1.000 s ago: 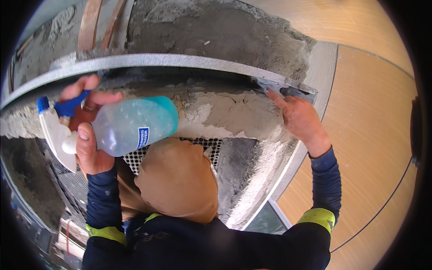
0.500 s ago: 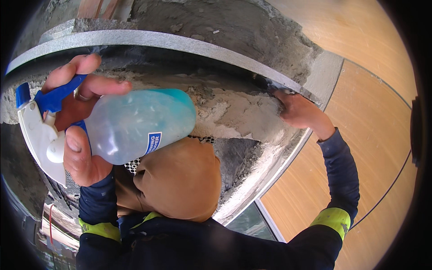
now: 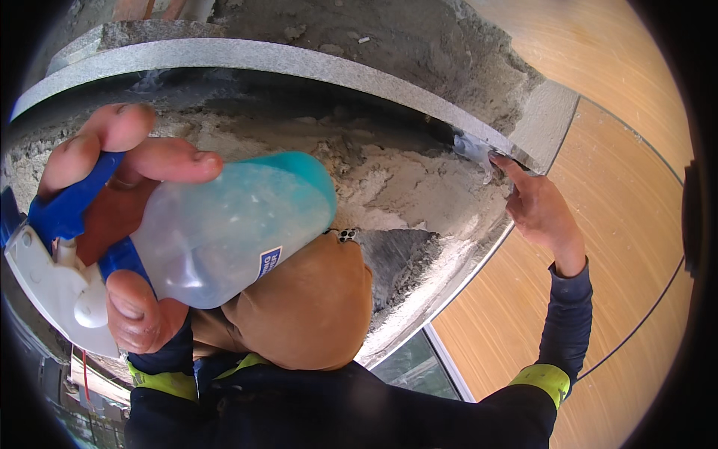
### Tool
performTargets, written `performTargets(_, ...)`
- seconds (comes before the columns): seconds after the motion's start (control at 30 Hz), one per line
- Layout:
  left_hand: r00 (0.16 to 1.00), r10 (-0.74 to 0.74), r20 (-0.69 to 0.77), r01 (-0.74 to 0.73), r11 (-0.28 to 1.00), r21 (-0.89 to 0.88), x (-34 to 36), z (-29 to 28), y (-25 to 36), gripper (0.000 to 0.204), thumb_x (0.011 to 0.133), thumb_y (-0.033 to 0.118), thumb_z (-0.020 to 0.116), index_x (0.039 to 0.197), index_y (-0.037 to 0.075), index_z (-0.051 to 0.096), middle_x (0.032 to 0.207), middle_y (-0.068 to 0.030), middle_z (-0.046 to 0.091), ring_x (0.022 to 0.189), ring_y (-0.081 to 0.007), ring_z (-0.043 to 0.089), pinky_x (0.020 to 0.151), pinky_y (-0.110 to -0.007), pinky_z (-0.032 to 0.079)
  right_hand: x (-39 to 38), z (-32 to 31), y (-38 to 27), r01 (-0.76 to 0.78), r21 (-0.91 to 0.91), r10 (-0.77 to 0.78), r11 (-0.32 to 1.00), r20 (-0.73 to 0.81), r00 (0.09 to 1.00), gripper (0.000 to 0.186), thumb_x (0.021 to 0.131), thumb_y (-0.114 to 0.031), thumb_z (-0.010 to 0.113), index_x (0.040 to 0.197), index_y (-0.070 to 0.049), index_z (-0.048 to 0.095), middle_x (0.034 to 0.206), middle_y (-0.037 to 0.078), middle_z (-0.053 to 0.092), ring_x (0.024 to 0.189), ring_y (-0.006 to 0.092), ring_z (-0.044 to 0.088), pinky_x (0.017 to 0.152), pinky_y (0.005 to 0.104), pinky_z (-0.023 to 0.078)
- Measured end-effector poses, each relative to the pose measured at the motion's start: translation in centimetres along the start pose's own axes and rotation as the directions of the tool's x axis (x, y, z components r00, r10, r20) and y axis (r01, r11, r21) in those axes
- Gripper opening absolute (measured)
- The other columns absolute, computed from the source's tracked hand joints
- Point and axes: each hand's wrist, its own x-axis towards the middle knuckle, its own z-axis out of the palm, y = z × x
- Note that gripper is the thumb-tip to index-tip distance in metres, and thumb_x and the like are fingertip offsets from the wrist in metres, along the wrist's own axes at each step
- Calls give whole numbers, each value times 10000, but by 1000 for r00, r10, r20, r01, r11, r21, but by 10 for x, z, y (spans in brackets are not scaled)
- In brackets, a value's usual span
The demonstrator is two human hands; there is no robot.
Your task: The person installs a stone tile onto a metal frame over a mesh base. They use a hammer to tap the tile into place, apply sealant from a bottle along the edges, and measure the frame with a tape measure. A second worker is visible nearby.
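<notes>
My left hand (image 3: 112, 209) holds a translucent spray bottle (image 3: 224, 217) with a turquoise base and white-and-blue trigger head, tilted on its side close to the camera. My right hand (image 3: 541, 213) reaches to the far end of a dark recess under a pale grey speckled curved strip (image 3: 321, 63); its index finger is stretched out onto some whitish translucent material (image 3: 471, 150), the other fingers bent. Whether anything small is under that fingertip is unclear. Rough grey mortar (image 3: 396, 194) lines the recess just below the strip.
My brown-clad leg (image 3: 299, 307) is below the bottle, beside a scrap of perforated sheet (image 3: 347, 235). Wood-grain panels (image 3: 621, 209) form the right side, with a dark cable (image 3: 636, 337) across them. Rough concrete (image 3: 359, 26) lies beyond the strip, and a glass pane (image 3: 411, 374) shows at lower right.
My left hand and the bottle have shifted toward the lower left and appear larger. My right hand has moved rightward, its index finger dipping under the strip's edge and now showing again.
</notes>
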Motion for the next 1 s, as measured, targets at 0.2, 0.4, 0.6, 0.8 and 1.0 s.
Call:
performTargets(0.2,1000,1,-8,-1,1000,-1,0,5,-2,640,801,353,553,1295,8,339,1280,-174,394,932,-255,532,825,-375,407,18,39,40,305,-88,-316,948,-165,934,426,706,26,490,1123,-40,547,866,180,568,672,312,547,635,389,437)
performTargets(0.4,1000,15,-8,-15,1000,-19,2,8,-2,621,806,338,544,1292,9,341,1269,-173,400,951,-259,529,835,-375,410,9,43,42,328,170,-245,929,-383,891,272,812,-97,522,1050,26,567,956,186,567,814,323,539,731,403,424)
performTargets(0.6,1000,-5,8,6,1000,-31,3,9,-2,585,815,321,526,1288,24,351,1263,-174,396,968,-257,527,841,-368,416,32,103,28,61,95,23,994,-701,713,438,909,-336,426,1051,59,548,1006,277,544,991,369,517,811,398,414)
performTargets(0.8,999,1,-48,2,998,69,1,20,4,636,787,357,617,1269,33,359,1249,-180,418,937,-276,560,824,-391,430,8,69,4,116,546,250,830,-549,798,462,873,-358,489,1015,81,507,1028,290,532,1005,413,498,809,403,412)
performTargets(1.0,996,5,-85,5,994,107,3,24,5,615,787,346,611,1259,32,371,1226,-187,433,899,-277,577,820,-380,436,42,89,28,-204,11,44,979,-987,155,671,645,-502,658,1059,-8,472,1103,159,475,1069,349,429,897,473,317)
